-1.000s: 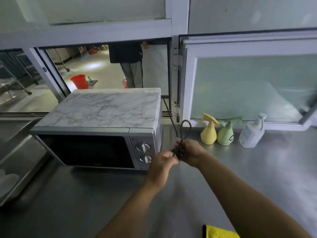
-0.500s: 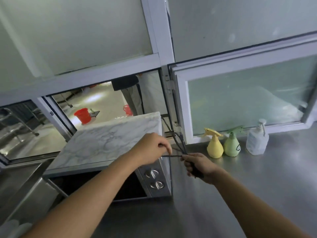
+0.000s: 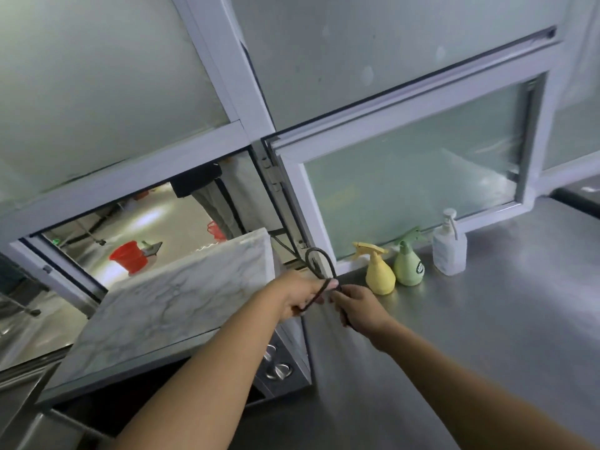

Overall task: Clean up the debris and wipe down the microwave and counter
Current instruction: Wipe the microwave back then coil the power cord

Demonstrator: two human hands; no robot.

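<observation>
A black power cord [image 3: 319,264] is held between both hands above the right edge of the microwave [image 3: 175,313]. The left hand [image 3: 300,295] is curled around one run of the cord, its grip closed on it, and the right hand [image 3: 358,308] is closed around another run just to the right, the two hands almost touching. A loop of the cord is raised above the fingers, and a further length is seen running back toward the window frame [image 3: 285,196] behind the microwave.

The microwave is set on the stainless steel surface [image 3: 487,336] at the left, its top covered in a marble pattern; two round knobs [image 3: 276,365] are visible on its front panel below the left forearm. The door front is dark and partly hidden by the arm.

At the far edge of the surface, against the frosted window, a yellow spray bottle [image 3: 378,274], a green spray bottle [image 3: 408,266] and a clear pump bottle [image 3: 449,246] are lined up left to right, close beside one another. Through the open hatch at the far left, a red bucket [image 3: 128,256] is seen on the floor, and part of a person in dark clothing [image 3: 198,183] is visible beyond it.
</observation>
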